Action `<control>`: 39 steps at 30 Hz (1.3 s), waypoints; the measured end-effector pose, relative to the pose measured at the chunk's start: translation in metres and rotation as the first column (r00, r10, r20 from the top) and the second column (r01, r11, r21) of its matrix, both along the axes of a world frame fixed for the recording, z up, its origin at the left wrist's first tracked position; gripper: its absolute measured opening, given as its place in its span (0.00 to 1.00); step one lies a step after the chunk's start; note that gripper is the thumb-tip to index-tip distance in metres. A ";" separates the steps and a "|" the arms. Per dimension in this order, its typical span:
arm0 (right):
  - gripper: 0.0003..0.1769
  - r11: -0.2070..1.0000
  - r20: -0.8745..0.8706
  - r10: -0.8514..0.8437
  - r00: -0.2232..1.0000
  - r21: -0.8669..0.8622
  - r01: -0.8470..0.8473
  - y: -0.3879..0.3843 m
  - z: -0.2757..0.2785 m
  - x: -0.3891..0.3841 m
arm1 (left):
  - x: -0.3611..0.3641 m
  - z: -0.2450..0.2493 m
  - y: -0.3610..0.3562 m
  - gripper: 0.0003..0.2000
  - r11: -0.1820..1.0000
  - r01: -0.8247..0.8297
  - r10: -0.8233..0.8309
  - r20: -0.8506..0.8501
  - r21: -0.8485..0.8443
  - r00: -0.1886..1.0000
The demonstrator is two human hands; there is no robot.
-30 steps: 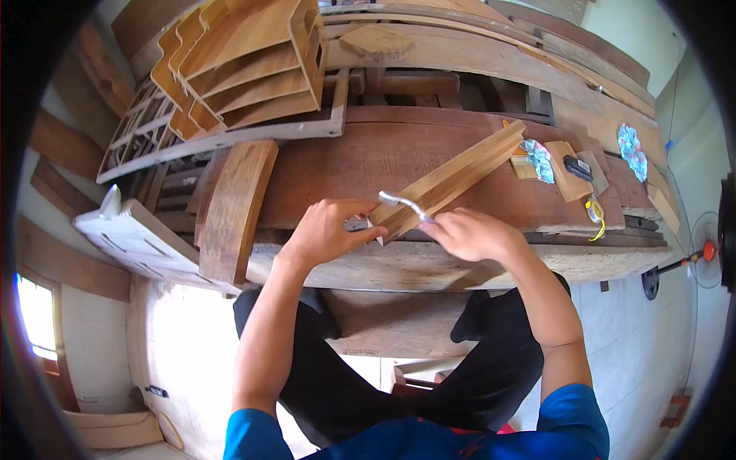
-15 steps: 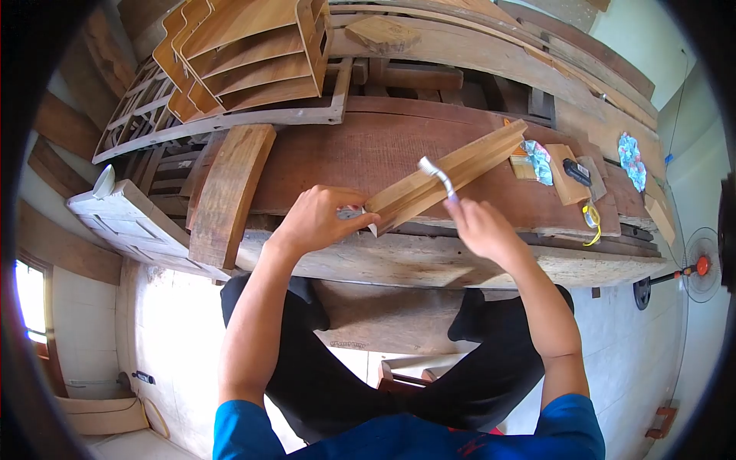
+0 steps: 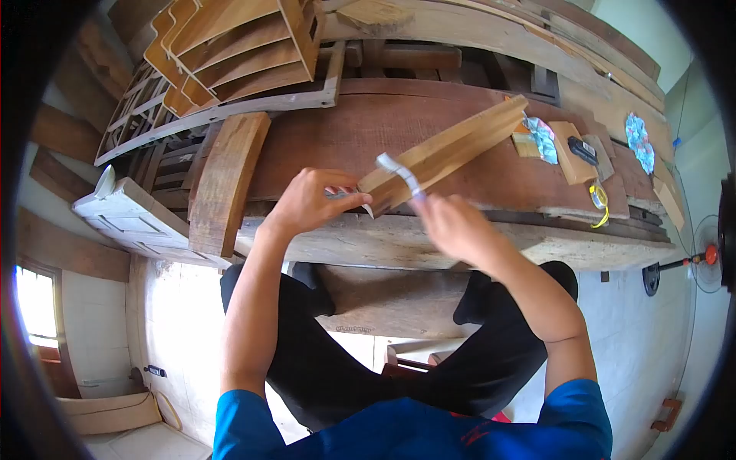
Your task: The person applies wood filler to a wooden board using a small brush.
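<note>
My left hand (image 3: 305,201) is closed on a small crumpled patterned cloth (image 3: 334,191), its pale tip showing below the thumb at the near end of the wood. Most of the cloth is hidden by the fingers. An angled wooden piece (image 3: 452,149), with two long faces meeting along an edge, lies slantwise on the reddish plank (image 3: 330,142). In my right hand (image 3: 456,226) is a slim white tool with a bent neck (image 3: 400,173), blurred by motion. Its white head overlaps the near half of the wooden piece in this view.
A tiered wooden tray (image 3: 238,54) stands at the back left, near a thick wooden block (image 3: 230,184). To the right lie crumpled patterned cloths (image 3: 542,140), a black tool (image 3: 583,150) and a yellow tape measure (image 3: 598,195). A fan (image 3: 709,254) stands at far right.
The white tool and my right hand have moved left along the wood, toward its near end. My left hand stays at that end. The whole view has shifted slightly.
</note>
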State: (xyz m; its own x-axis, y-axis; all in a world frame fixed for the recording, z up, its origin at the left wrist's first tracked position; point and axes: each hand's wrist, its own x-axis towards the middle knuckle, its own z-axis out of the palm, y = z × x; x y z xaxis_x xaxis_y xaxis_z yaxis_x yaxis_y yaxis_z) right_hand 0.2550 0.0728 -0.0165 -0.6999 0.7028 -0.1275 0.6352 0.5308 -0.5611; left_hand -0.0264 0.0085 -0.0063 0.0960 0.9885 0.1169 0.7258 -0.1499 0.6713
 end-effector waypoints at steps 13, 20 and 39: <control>0.31 0.993 0.199 -0.074 0.977 -0.080 0.091 0.015 0.015 0.008 | 0.003 0.001 -0.003 0.19 1.000 0.000 0.002 -0.049 0.023 0.999; 0.30 0.961 0.142 0.012 0.990 0.272 -0.051 -0.018 0.006 0.009 | 0.007 0.004 -0.001 0.19 0.996 0.024 -0.020 -0.053 0.086 0.998; 0.30 0.875 0.179 -0.461 0.869 0.255 0.411 0.088 0.018 0.091 | 0.002 -0.010 -0.017 0.17 0.992 -0.011 0.019 -0.069 0.124 0.997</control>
State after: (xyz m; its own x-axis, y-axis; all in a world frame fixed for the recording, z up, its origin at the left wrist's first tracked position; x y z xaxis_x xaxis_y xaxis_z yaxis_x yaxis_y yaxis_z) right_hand 0.3460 0.1612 0.0015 -0.2843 0.9564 -0.0669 0.9243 0.2549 -0.2840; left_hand -0.0240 -0.0087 -0.0163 0.0936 0.9684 0.2312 0.7732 -0.2170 0.5959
